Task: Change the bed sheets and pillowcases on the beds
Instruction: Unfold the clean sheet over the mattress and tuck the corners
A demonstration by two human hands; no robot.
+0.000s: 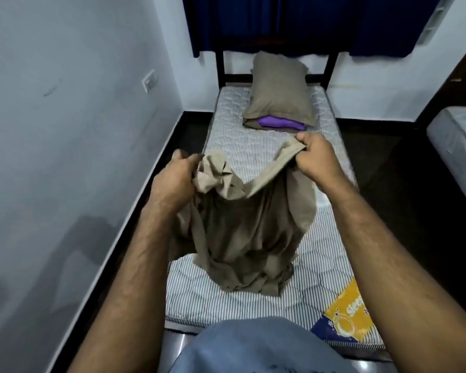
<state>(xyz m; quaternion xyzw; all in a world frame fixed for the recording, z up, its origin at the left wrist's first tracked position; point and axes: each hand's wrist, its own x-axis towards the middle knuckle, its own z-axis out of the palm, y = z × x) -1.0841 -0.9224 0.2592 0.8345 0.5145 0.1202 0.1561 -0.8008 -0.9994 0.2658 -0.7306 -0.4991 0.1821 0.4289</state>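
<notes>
Pale walls close in a narrow room; a single bed runs from the person toward a dark headboard at 12 o'clock.

Left hand: fingers curled, clenched on a bunched wad of the tan sheet. Right hand: fist closed round the sheet's hem, pulled up at about 1 o'clock from the left hand. The hem hangs slack between the two hands.

Rest of the sheet drops from the hands in a crumpled heap, its lower folds resting on the bare striped mattress about midway down the bed.

At 12 o'clock from the hands, near the headboard, a pillow in a tan pillowcase lies on the mattress; a purple pillow shows at the case's open near end.

At 5 o'clock, near the foot corner, a yellow and blue mattress label.

Dark blue curtain hangs above the headboard. Wall switch plate at 10 o'clock. Edge of a second mattress at 3 o'clock, well apart across dark floor. Blue-grey garment on the person at 6 o'clock.
</notes>
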